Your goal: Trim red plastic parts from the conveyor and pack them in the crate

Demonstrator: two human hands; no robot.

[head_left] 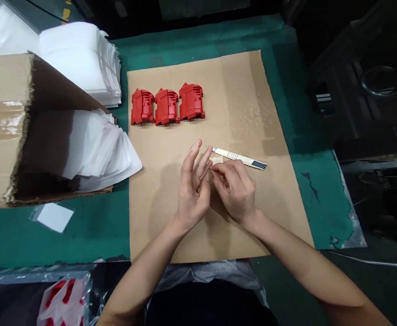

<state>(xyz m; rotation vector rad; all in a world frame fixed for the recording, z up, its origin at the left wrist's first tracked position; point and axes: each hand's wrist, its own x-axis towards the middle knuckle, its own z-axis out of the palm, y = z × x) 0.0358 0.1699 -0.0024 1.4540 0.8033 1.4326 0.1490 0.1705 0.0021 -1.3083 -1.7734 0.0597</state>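
Note:
Over the cardboard sheet [191,244], my left hand [194,190] is tilted on its side with the fingers stretched out. My right hand [235,190] is closed in a pinch, its fingertips right beside the fingers of my left hand. Whatever the pinch holds, if anything, is hidden or too small to name. Just beyond my right hand lies a slim cream-coloured utility knife [235,156] with dark ends and digits on its side. Farther back, three red plastic parts [143,107], [167,107], [191,102] lie in a row.
At left, an open cardboard box [4,131] on its side holds white foam sheets [96,145]. Behind it stands a stack of white sheets [76,59]. A clear sleeve with a white card [55,217] lies on the green mat [96,240]. Wrapped red parts fill a bin [31,276] below.

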